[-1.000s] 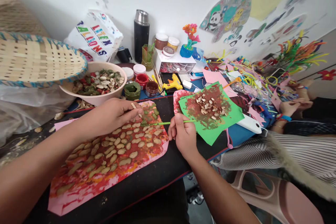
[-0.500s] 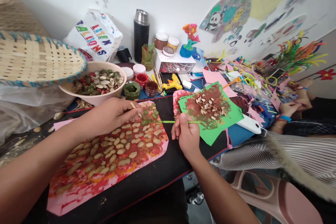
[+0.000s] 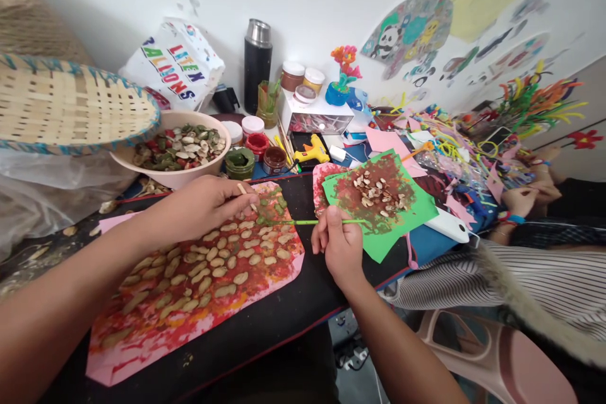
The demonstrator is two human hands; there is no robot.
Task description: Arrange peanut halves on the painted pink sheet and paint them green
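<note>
A pink paint-smeared sheet [image 3: 156, 353] lies in front of me, covered with rows of peanuts [image 3: 225, 290], those at its far right corner painted green. Over its upper part, my left hand [image 3: 208, 205] pinches a short pale wooden stick [image 3: 247, 194], whose lower end I cannot make out clearly. My right hand [image 3: 339, 243] grips a thin green paintbrush [image 3: 305, 222] held level. Its paint-coated tip points left, close to my left fingertips and the painted peanuts. Right of it rests a green sheet [image 3: 419, 205] with brown paint and peanut shells [image 3: 379, 189].
Open paint jars, one green [image 3: 239, 164], stand behind the sheet. A pink bowl [image 3: 165, 178] of shells sits left under a woven basket [image 3: 71, 107]. A yellow glue gun [image 3: 312, 150] and black flask [image 3: 258, 66] are behind. Another person's hands [image 3: 521, 201] are far right.
Both hands keep nearly the same pose, with the brush tip staying by the green peanuts. The whole view has shifted slightly.
</note>
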